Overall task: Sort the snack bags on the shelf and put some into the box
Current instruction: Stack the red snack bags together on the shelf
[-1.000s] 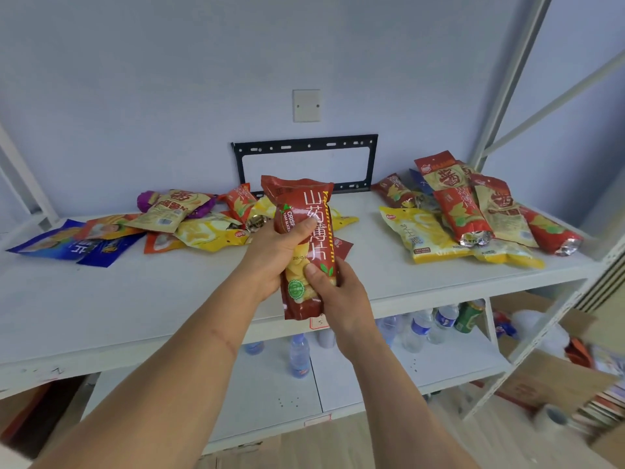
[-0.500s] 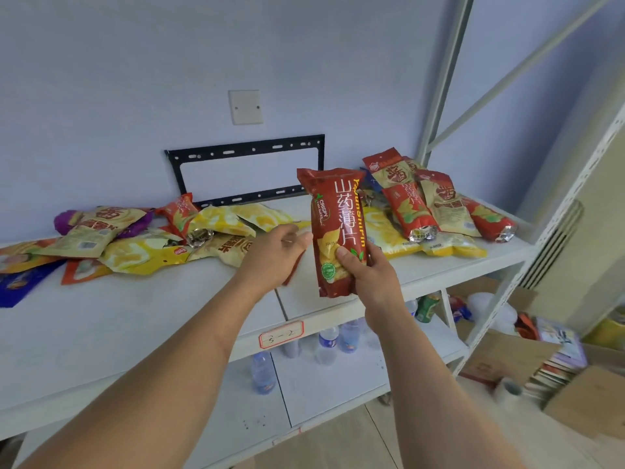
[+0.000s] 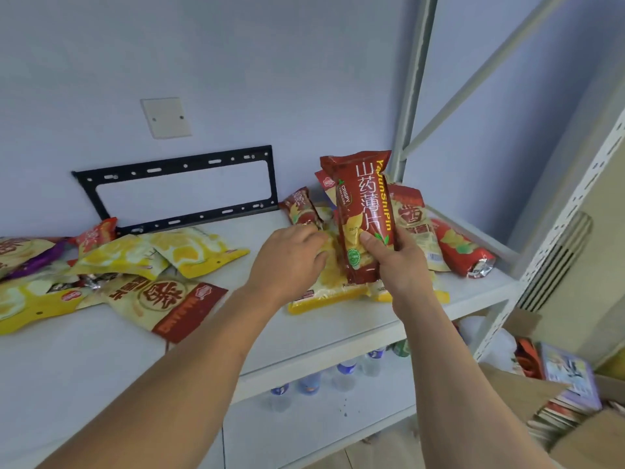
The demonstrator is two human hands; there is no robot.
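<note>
- head view risk first: the right hand (image 3: 395, 265) pinches the red yam crisp bag (image 3: 363, 218) only at its lower half, thumb on the front and fingers curled behind, so the tall top stands free above the hand; a slick, air-filled pack held this low could tip or slide out if it is swung toward the box
- a tighter squeeze to stop that would likely crush the crisps inside
- the left hand (image 3: 291, 262) hovers low over the yellow snack bag (image 3: 324, 292) lying just under and between the two hands; its fingers are curled loosely downward, and i cannot tell whether they already touch or hold anything
- a grab there could drag the neighbouring small red bag (image 3: 302, 208) just beyond its fingertips, or push the yellow one toward the shelf (image 3: 338, 326) front edge below the wrists, where it might drop to the water bottles (image 3: 341, 374) beneath
- pose: both forearms reach forward and up, the right wrist cocked so the bag stands nearly upright, leaning a little away from the left hand
- the cardboard box (image 3: 527, 394) sits low, beyond the right elbow, well apart from the held bag; reaching it looks to need a long downward sweep past the shelf post (image 3: 411, 96), which the bag's top could clip
</note>
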